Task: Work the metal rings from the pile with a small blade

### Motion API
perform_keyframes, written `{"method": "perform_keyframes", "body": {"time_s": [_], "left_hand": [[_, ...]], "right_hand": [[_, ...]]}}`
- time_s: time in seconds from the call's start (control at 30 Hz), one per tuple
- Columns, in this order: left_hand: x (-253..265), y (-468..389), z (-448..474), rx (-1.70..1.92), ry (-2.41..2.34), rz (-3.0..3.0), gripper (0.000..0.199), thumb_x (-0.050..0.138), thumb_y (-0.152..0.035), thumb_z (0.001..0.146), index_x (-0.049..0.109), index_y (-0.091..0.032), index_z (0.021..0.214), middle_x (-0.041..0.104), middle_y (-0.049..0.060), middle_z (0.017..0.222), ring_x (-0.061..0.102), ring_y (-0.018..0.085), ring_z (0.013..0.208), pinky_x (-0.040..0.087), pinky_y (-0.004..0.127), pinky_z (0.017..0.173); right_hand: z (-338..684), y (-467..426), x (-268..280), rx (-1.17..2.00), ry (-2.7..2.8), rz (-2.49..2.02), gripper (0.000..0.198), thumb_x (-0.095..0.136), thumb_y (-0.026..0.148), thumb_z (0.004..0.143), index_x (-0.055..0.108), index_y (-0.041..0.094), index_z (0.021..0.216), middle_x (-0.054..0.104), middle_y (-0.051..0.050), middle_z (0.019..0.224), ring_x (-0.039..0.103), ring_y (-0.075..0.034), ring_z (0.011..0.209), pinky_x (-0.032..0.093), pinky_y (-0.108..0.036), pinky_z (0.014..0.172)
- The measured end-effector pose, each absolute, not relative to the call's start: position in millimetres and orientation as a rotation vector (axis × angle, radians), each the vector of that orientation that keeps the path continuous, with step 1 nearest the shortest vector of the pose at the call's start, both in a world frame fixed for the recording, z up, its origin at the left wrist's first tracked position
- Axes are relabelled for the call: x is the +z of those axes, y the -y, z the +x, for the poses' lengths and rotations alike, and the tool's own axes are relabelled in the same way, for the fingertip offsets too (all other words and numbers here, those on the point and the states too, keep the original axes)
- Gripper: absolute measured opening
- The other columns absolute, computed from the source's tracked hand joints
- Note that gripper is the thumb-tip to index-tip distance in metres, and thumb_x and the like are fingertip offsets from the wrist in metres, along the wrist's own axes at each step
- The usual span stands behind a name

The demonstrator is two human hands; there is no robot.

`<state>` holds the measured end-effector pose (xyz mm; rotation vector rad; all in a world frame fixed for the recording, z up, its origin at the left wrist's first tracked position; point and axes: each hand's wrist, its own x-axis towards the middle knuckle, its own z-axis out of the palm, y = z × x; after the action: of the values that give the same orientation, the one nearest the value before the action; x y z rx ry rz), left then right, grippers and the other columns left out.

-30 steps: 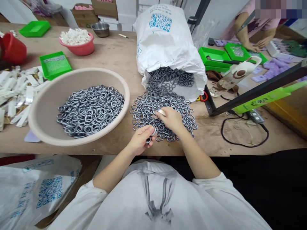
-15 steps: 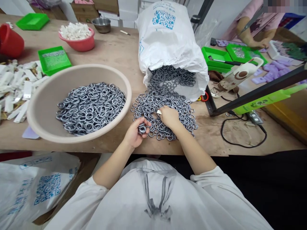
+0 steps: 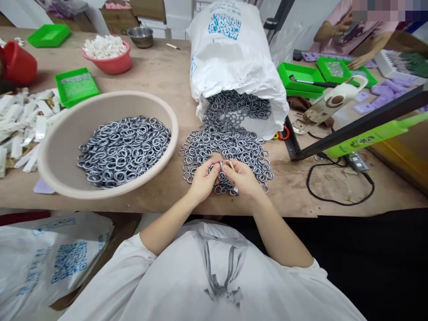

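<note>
My left hand (image 3: 205, 182) is curled round several grey metal rings, with one ring (image 3: 220, 165) showing at the thumb tip. Meeting it, my right hand (image 3: 244, 178) grips a thin pale stick-like tool (image 3: 232, 164); a white end of it shows under the palm, and the rest is hidden by the fingers. Both hands are close together over the near side of a loose ring pile (image 3: 214, 143) on the table. More rings spill from the mouth of a white woven sack (image 3: 234, 67) behind the pile. To the left, a wide beige basin (image 3: 56, 174) holds many such rings.
White pieces (image 3: 16, 116) lie heaped at the left, near a green tray (image 3: 77, 102) and a pink bowl (image 3: 115, 67) of white parts. A black metal frame (image 3: 354, 122), a bottle (image 3: 316, 111) and a cable (image 3: 309, 183) are at the right. Another person's hand (image 3: 363, 60) works beyond.
My right hand has drawn back from the pile towards my left hand. My left hand has moved right and turned, so the two now meet over the rings.
</note>
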<state>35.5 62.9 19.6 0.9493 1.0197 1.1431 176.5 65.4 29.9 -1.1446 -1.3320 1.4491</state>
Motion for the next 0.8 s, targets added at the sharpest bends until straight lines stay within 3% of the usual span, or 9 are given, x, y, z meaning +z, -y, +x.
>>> {"method": "perform_keyframes", "body": {"time_s": [0.07, 0.17, 0.37, 0.47, 0.6, 0.8], "left_hand": [[21, -62, 40, 1.116, -0.998, 0.901, 0.032, 0.075, -0.048, 0.078, 0.065, -0.019, 0.087, 0.053, -0.005, 0.057, 0.049, 0.008, 0.044, 0.031, 0.019, 0.041], [24, -59, 42, 1.035, -0.931, 0.827, 0.039, 0.076, -0.054, 0.075, 0.060, -0.020, 0.082, 0.050, -0.006, 0.056, 0.047, 0.007, 0.040, 0.025, 0.019, 0.038], [36, -52, 36, 0.915, -0.826, 0.694, 0.041, 0.077, -0.052, 0.072, 0.053, -0.019, 0.080, 0.046, -0.007, 0.055, 0.045, 0.006, 0.038, 0.020, 0.018, 0.035], [43, -50, 32, 0.904, -0.803, 0.626, 0.044, 0.078, -0.052, 0.071, 0.050, -0.019, 0.077, 0.045, -0.008, 0.056, 0.045, 0.006, 0.037, 0.020, 0.017, 0.034], [48, -49, 31, 0.927, -0.817, 0.612, 0.044, 0.078, -0.052, 0.070, 0.050, -0.019, 0.076, 0.045, -0.008, 0.056, 0.045, 0.006, 0.037, 0.022, 0.017, 0.034], [47, -48, 31, 0.924, -0.820, 0.646, 0.047, 0.078, -0.055, 0.069, 0.049, -0.019, 0.075, 0.045, -0.008, 0.054, 0.046, 0.006, 0.037, 0.022, 0.017, 0.033]], "right_hand": [[176, -59, 28, 1.187, 1.344, -1.206, 0.036, 0.067, 0.057, 0.083, 0.063, 0.022, 0.093, 0.063, -0.001, 0.082, 0.057, -0.017, 0.075, 0.049, -0.031, 0.071], [180, -56, 25, 0.967, 1.494, -1.209, 0.034, 0.068, 0.049, 0.085, 0.067, 0.026, 0.109, 0.065, -0.005, 0.102, 0.060, -0.021, 0.091, 0.050, -0.037, 0.085], [183, -62, 25, 1.169, 1.380, -1.134, 0.040, 0.062, 0.063, 0.086, 0.067, 0.024, 0.093, 0.063, -0.002, 0.079, 0.057, -0.018, 0.069, 0.047, -0.033, 0.067], [184, -57, 31, 0.927, 1.573, -1.220, 0.047, 0.053, 0.066, 0.091, 0.063, 0.022, 0.080, 0.059, -0.002, 0.073, 0.053, -0.017, 0.067, 0.042, -0.031, 0.065], [186, -43, 44, 0.641, 1.965, -1.282, 0.049, 0.043, 0.058, 0.098, 0.063, 0.021, 0.073, 0.060, -0.004, 0.073, 0.054, -0.017, 0.070, 0.038, -0.030, 0.067], [182, -35, 51, 0.557, 2.076, -1.322, 0.047, 0.043, 0.053, 0.099, 0.062, 0.021, 0.071, 0.059, -0.003, 0.070, 0.054, -0.016, 0.068, 0.034, -0.028, 0.063]]}}
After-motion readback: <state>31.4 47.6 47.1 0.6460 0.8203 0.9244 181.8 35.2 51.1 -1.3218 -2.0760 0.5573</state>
